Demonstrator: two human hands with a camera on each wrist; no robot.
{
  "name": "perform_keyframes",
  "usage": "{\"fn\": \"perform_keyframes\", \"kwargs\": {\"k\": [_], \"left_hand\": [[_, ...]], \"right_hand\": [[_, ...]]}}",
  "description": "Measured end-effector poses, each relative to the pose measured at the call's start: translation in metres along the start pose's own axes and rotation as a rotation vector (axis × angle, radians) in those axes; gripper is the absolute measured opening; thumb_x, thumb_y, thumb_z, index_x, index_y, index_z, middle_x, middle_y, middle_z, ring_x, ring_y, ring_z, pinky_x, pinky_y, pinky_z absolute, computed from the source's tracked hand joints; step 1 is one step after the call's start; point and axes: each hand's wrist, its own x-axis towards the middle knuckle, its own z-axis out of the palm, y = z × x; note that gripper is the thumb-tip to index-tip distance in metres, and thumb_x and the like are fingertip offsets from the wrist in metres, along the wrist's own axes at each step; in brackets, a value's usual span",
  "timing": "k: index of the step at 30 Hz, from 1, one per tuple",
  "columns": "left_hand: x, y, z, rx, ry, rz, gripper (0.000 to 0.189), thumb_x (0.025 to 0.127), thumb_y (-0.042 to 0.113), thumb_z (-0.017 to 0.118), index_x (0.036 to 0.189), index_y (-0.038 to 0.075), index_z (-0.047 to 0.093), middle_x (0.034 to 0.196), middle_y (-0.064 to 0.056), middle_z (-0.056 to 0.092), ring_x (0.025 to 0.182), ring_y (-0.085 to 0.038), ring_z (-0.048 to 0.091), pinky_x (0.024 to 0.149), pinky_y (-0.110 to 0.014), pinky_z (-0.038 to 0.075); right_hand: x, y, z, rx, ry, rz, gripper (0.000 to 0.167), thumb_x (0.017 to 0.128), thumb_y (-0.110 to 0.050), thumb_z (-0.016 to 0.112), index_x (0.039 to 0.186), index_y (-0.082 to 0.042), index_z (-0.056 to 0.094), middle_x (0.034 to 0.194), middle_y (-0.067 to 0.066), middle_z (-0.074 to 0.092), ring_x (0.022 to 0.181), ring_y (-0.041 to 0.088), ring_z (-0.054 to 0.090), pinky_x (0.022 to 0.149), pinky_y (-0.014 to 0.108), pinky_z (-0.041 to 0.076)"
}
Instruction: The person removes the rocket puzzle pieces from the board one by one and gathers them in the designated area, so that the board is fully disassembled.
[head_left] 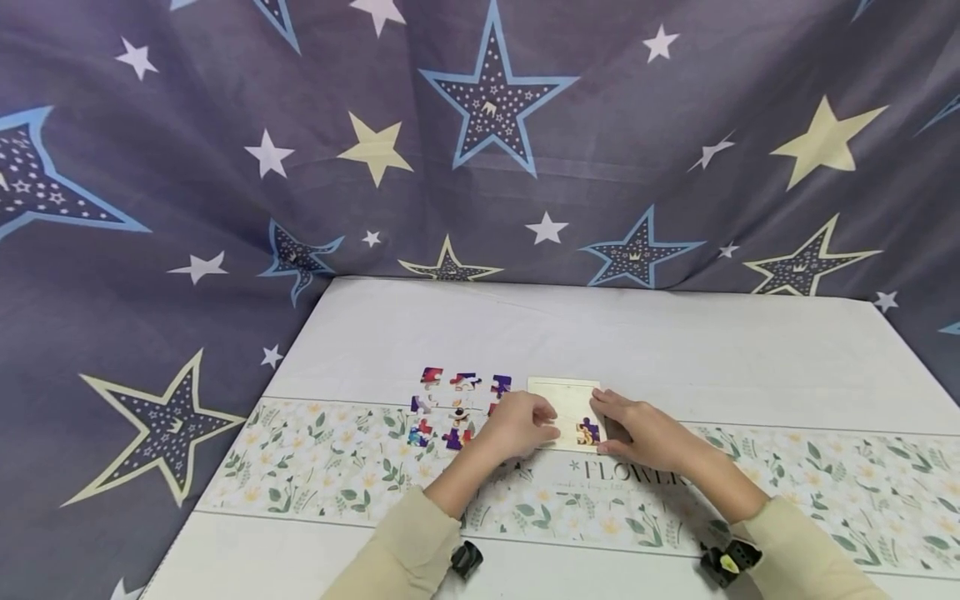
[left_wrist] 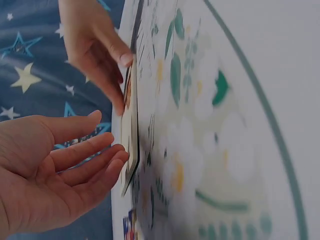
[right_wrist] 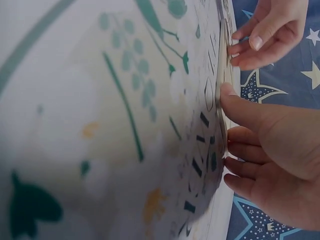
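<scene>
A pale, shallow puzzle tray (head_left: 558, 404) lies flat on the table. One purple and yellow puzzle piece (head_left: 588, 432) sits in its near right corner. My right hand (head_left: 641, 432) rests along the tray's right side, thumb at the near corner and fingers reaching toward the far one. At the tray's left side is my left hand (head_left: 516, 425), its fingers loosely bent with nothing between them. The left wrist view shows this left hand (left_wrist: 75, 172) with its fingertips close to the tray edge. Several loose puzzle pieces (head_left: 459, 414) lie left of the tray, some partly hidden by the left hand.
A floral printed strip (head_left: 337, 458) with dark lettering (head_left: 626, 472) crosses the white table (head_left: 420, 333). Behind and to the left hangs a dark star-patterned cloth (head_left: 600, 150).
</scene>
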Motion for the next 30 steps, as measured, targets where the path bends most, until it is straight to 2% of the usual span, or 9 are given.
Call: {"fn": "perform_keyframes", "kwargs": {"k": [13, 18, 23, 27, 30], "left_hand": [[0.011, 0.018, 0.024, 0.042, -0.050, 0.061, 0.028, 0.084, 0.006, 0.068, 0.112, 0.003, 0.069, 0.107, -0.010, 0.071, 0.099, -0.020, 0.065, 0.087, -0.028, 0.052], [0.010, 0.023, 0.028, 0.068, -0.051, 0.087, 0.029, 0.083, 0.005, 0.067, 0.112, 0.005, 0.070, 0.111, -0.007, 0.072, 0.108, -0.020, 0.066, 0.095, -0.028, 0.050], [0.009, 0.026, 0.029, 0.088, -0.045, 0.076, 0.027, 0.084, 0.007, 0.067, 0.111, 0.007, 0.071, 0.110, -0.005, 0.073, 0.110, -0.019, 0.066, 0.098, -0.028, 0.049], [0.009, 0.026, 0.030, 0.086, -0.017, 0.068, 0.025, 0.084, 0.008, 0.068, 0.109, 0.008, 0.071, 0.107, -0.004, 0.073, 0.105, -0.018, 0.066, 0.095, -0.029, 0.050], [0.010, 0.026, 0.031, 0.048, 0.015, 0.067, 0.023, 0.084, 0.006, 0.067, 0.106, 0.007, 0.071, 0.100, -0.005, 0.072, 0.092, -0.014, 0.065, 0.083, -0.023, 0.051]], "right_hand": [[0.002, 0.001, 0.000, -0.012, 0.004, 0.003, 0.065, 0.082, -0.025, 0.074, 0.132, 0.009, 0.051, 0.140, 0.027, 0.049, 0.131, 0.042, 0.047, 0.102, 0.049, 0.043], [0.002, 0.002, 0.001, -0.001, 0.008, -0.009, 0.064, 0.082, -0.025, 0.074, 0.132, 0.009, 0.052, 0.140, 0.027, 0.049, 0.131, 0.043, 0.047, 0.103, 0.050, 0.043], [0.002, 0.002, 0.001, 0.000, 0.022, -0.020, 0.064, 0.082, -0.025, 0.074, 0.131, 0.009, 0.053, 0.139, 0.027, 0.050, 0.130, 0.043, 0.048, 0.101, 0.050, 0.044], [0.002, 0.001, 0.002, -0.006, 0.036, -0.033, 0.063, 0.081, -0.025, 0.075, 0.130, 0.009, 0.054, 0.138, 0.028, 0.051, 0.128, 0.043, 0.049, 0.099, 0.050, 0.045], [0.002, 0.001, 0.002, -0.006, 0.035, -0.027, 0.063, 0.081, -0.026, 0.075, 0.130, 0.009, 0.053, 0.138, 0.027, 0.051, 0.128, 0.043, 0.049, 0.100, 0.050, 0.045]]}}
